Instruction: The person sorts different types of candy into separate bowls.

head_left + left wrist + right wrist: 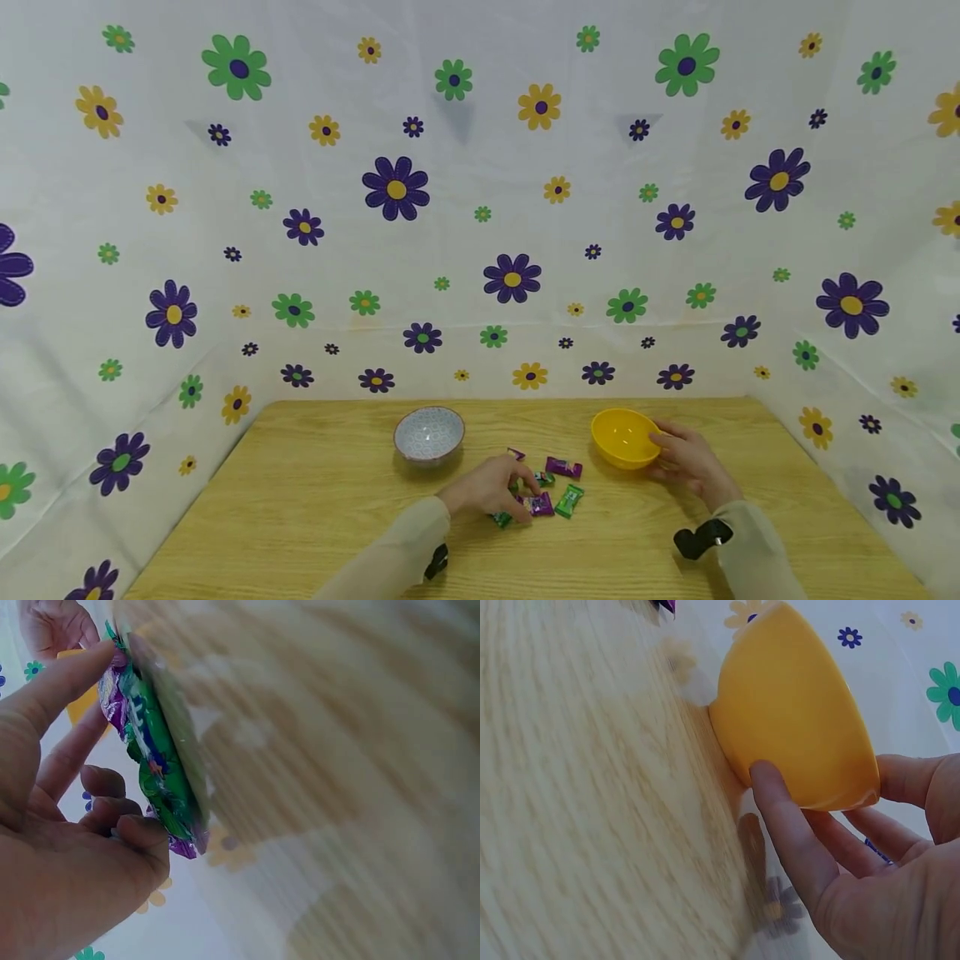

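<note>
In the head view my left hand (491, 487) is low over several small wrapped candies in the middle of the table. Its thumb and index finger pinch a purple-wrapped candy (540, 504). A green-wrapped candy (161, 750) lies close by that hand in the left wrist view. Over on the right, my right hand (692, 462) holds the side of a yellow bowl (624, 437), which stands upright on the table. Fingers press its outer wall and rim in the right wrist view. The bowl's visible inside shows nothing in it.
A pale patterned bowl (429, 437) stands at the back left of the wooden table (300, 492). Another purple candy (564, 467) and a green candy (569, 501) lie between the left hand and the yellow bowl. Flower-printed white sheeting (465, 242) surrounds the back and sides.
</note>
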Demonstrator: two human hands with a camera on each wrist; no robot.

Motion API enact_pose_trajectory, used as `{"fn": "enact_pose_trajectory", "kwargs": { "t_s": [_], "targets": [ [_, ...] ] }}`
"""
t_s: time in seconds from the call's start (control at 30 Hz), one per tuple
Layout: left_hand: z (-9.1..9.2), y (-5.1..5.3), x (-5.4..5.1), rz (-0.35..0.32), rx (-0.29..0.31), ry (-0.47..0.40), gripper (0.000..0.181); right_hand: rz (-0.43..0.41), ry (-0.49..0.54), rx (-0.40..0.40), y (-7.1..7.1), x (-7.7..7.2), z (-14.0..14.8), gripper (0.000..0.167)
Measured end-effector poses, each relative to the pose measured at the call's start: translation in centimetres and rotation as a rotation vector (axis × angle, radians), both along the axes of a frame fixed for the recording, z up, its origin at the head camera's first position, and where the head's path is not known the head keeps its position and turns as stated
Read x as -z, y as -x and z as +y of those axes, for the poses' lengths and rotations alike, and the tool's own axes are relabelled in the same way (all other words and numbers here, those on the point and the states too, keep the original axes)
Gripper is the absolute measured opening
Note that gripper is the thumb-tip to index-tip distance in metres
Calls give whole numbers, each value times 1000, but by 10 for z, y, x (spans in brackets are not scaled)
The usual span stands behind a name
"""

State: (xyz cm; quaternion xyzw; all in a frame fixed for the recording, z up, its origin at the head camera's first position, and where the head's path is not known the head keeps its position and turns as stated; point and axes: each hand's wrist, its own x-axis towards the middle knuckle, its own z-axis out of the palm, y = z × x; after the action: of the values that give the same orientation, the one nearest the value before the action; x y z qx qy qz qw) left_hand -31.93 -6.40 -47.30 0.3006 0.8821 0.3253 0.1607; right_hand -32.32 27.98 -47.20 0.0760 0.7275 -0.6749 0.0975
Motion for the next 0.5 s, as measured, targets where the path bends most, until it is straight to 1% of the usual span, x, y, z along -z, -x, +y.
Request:
{"fn": "enact_pose_trajectory", "kwargs": {
  "t_s": [0.1, 0.33, 0.5],
  "targets": [
    [0, 1, 0, 5, 0, 14, 24, -9, 37, -38, 0, 0, 2, 62],
    [-3, 0, -3, 46, 20, 31, 22, -38, 133, -81, 0, -3, 7, 62],
    [-1, -1, -2, 29, 26, 22, 23, -56, 166, -90, 0, -2, 8, 62]
  ]
}}
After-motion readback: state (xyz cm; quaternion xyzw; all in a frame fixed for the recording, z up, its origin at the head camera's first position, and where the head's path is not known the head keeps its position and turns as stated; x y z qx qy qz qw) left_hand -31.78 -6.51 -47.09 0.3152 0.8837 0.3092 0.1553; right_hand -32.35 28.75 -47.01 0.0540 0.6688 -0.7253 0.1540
